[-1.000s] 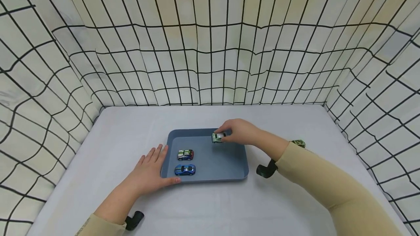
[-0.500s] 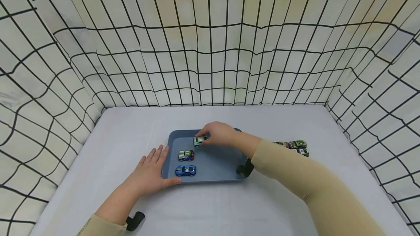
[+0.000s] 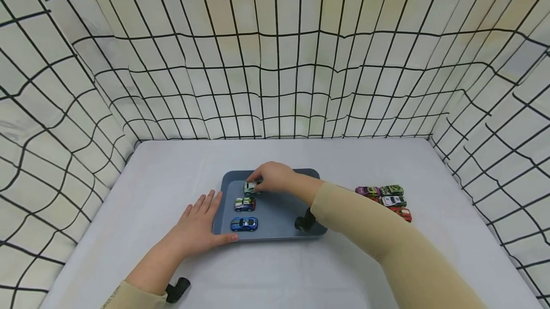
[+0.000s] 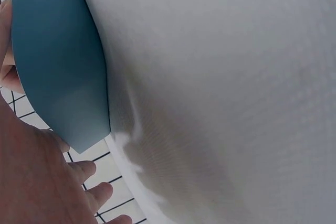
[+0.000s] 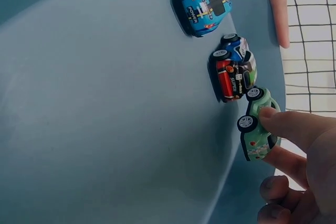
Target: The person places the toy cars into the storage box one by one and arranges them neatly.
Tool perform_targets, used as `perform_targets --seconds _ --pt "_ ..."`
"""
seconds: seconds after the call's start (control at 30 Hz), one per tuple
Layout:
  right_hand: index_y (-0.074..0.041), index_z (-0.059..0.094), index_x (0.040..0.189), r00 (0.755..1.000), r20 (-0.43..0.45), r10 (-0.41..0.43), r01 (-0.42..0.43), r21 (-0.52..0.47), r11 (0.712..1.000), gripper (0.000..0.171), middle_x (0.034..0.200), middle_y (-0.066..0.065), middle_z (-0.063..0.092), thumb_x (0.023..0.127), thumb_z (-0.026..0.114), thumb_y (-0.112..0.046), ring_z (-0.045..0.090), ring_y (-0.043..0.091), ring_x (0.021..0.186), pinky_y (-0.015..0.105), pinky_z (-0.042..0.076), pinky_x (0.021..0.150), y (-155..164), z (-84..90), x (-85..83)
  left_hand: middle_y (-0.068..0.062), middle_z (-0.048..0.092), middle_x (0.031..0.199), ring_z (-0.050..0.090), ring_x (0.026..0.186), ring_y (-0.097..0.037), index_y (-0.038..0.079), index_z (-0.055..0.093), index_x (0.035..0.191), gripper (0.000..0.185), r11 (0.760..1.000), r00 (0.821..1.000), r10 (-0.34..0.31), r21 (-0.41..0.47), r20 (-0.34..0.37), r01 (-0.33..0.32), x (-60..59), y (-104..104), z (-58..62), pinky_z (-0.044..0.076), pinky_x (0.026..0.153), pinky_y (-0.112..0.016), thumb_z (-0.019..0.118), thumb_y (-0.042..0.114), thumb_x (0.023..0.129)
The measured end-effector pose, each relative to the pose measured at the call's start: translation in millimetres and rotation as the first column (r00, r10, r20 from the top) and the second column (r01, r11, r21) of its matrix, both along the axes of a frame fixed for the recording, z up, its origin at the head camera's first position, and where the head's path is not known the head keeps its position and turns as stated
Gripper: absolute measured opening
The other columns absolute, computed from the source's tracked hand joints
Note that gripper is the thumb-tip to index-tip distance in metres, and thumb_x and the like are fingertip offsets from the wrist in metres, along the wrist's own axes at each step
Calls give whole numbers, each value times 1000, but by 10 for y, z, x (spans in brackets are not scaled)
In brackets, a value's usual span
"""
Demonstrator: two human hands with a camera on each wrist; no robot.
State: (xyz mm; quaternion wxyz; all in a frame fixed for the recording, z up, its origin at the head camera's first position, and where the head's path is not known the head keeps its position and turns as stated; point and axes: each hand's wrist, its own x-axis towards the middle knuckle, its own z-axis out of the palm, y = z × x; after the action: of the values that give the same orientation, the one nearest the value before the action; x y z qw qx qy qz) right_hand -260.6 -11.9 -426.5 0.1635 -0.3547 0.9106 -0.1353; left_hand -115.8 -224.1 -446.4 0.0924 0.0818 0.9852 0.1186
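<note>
White worktop (image 3: 292,275) is carrying the tray (image 3: 277,220), straight-fingered left hand (image 3: 195,225) touching it, right grip (image 3: 274,178) pinching the green car (image 5: 256,148), best kept off the multicoloured car (image 5: 240,73) beside the grip.

2 hands being counted: 1 L hand (image 3: 193,228), 1 R hand (image 3: 275,177). 1 tray (image 3: 279,216) being logged. 3 in/over tray being tallied: 1 blue car (image 3: 244,224), 1 multicol. car (image 3: 245,204), 1 lt-green car (image 5: 258,129). R of tray, min. 4 being seen: 1 purple car (image 3: 366,191), 1 dk-green car (image 3: 392,189), 1 white car (image 3: 393,201), 1 red car (image 3: 402,213); exact no. being obscured by R sleeve (image 3: 361,218).
</note>
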Motion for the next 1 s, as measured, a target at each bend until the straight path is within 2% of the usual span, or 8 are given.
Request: perform_targets --seconds 0.37,1.0 --pt "-29 68 129 999 14 -31 30 43 999 37 127 -8 66 93 71 -35 59 10 115 29 48 97 -86 -95 -11 -25 18 161 17 146 -49 1 19 157 125 1000 1000 0 1 -5 0 1 -15 -25 15 113 -68 62 82 72" --pt "-27 66 133 999 -19 -26 26 9 1000 38 133 -6 64 95 68 -34 56 13 124 31 44 104 -116 -97 28 -26 18 161 17 146 -49 1 19 157 124 1000 1000 3 2 2 -3 -4 8 -7 16 113 -68 63 80 73"
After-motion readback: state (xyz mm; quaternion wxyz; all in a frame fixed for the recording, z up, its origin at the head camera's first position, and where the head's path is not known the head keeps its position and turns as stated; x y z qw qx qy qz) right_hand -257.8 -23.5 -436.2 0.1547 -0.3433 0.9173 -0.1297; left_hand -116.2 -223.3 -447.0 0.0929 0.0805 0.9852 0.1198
